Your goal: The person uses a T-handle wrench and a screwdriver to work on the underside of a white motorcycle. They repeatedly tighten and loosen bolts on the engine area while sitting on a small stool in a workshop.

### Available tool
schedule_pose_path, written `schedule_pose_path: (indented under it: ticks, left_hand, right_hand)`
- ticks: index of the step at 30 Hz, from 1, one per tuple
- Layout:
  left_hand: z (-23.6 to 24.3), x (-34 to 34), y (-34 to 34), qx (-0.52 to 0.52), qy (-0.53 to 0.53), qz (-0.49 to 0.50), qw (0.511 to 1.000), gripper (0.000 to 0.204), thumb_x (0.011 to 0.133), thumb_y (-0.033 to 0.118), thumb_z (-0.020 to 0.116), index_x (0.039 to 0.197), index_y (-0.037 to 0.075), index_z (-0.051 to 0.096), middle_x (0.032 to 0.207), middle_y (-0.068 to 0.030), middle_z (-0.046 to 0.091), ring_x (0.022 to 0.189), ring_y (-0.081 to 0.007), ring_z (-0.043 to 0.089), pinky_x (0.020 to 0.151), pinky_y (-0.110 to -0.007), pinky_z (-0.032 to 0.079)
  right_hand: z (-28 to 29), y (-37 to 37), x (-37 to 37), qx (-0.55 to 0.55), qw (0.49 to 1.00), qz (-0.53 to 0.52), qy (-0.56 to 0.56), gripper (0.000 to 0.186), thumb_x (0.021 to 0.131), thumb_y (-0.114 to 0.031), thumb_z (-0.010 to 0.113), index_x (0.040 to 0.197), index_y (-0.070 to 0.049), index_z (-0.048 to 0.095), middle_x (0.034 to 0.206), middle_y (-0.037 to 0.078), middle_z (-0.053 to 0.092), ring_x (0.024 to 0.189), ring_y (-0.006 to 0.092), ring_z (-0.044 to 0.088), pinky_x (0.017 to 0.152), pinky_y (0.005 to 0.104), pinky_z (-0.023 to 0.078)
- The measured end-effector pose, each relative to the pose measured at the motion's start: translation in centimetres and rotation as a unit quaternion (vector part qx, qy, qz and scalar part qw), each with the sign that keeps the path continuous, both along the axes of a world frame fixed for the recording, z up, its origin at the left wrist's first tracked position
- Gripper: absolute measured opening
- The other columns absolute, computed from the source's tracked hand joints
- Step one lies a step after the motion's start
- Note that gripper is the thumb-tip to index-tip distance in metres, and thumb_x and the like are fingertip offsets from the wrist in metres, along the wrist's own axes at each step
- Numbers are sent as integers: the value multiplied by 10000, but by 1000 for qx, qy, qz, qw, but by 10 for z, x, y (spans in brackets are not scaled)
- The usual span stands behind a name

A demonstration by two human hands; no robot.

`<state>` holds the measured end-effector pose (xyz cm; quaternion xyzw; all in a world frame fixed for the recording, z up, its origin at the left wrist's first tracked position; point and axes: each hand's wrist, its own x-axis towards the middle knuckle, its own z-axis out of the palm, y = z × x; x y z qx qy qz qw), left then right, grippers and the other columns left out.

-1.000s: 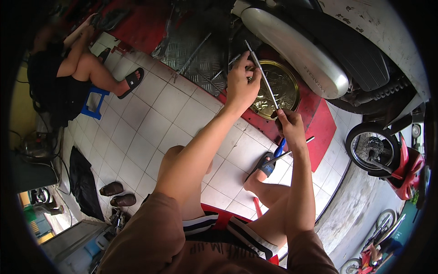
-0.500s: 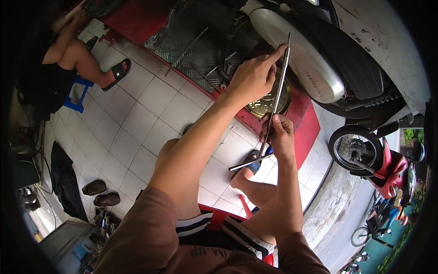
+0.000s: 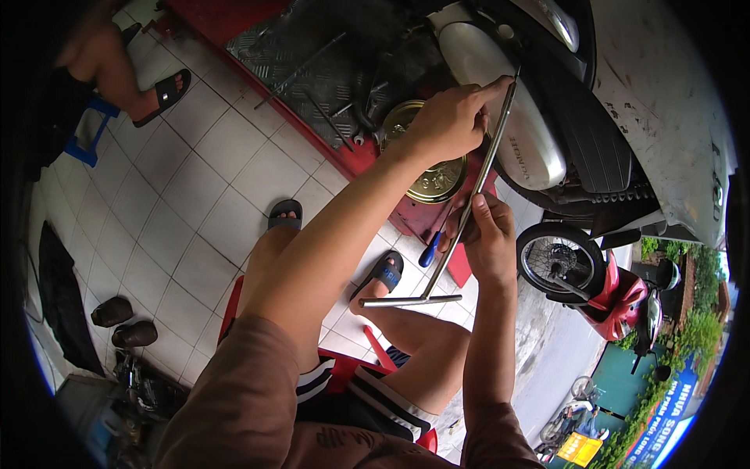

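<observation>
My left hand (image 3: 455, 117) is at the upper end of a long steel T-handle wrench (image 3: 494, 147), index finger stretched to its tip, other fingers curled; what they hold is hidden. My right hand (image 3: 488, 238) grips the shaft farther down, with the crossbar (image 3: 410, 300) hanging below, over my right leg. Behind the wrench lie a round brass-coloured tray (image 3: 439, 186) on a red platform (image 3: 416, 215) and a blue-handled screwdriver (image 3: 431, 248). The silver side of a scooter (image 3: 533, 156) is just beyond my hands.
Loose tools lie on a tread-plate surface (image 3: 273, 62). A person's leg (image 3: 117, 70) and blue stool (image 3: 84, 144) are at upper left. Brown shoes (image 3: 117, 313) and black cloth (image 3: 66, 305) lie on tiles (image 3: 195, 180). A red motorbike (image 3: 617, 305) stands to the right.
The wrench has swung from leaning left to leaning right, its crossbar moving down and left. My left hand has moved up and right along with the wrench's tip. The view has shifted.
</observation>
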<state>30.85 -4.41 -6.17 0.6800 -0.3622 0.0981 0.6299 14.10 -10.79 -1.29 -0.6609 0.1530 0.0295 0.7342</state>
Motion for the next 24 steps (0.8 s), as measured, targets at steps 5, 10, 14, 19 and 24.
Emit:
schedule_pose_path:
  ticks: [5,10,14,19,24]
  left_hand:
    - [4,7,-3,-21,55,-33,998,737,798,11,605,1467,172,341,819,-63,643,595,-182,565,610,-318,490]
    - [8,13,-17,4,72,-40,997,746,769,27,600,1460,146,345,842,-108,659,735,-262,634,700,-373,520]
    - [9,19,-17,-4,122,-69,990,746,757,51,589,1456,171,356,871,-123,675,811,-296,661,752,-401,531]
    - [8,29,-18,8,124,-72,990,738,761,85,585,1454,213,364,928,-131,683,853,-313,661,766,-409,532]
    - [12,30,-21,55,102,-63,991,713,774,112,580,1449,202,369,1091,-187,646,979,-356,633,823,-443,531]
  right_hand:
    - [17,3,15,-17,1000,1,12,330,1016,-266,432,960,38,549,655,125,602,508,227,630,480,295,518]
    - [31,6,26,-51,998,-18,23,307,1007,-233,432,966,45,555,659,127,610,515,229,643,454,274,500]
    - [30,0,32,-65,998,-14,13,287,1000,-216,439,960,44,554,657,127,611,508,232,641,444,277,494]
    - [31,4,37,-57,997,-42,28,278,997,-218,451,960,40,549,658,124,601,503,232,627,451,295,508]
    - [40,16,40,-39,998,-50,14,270,1005,-216,450,968,29,556,707,107,601,555,201,595,523,345,511]
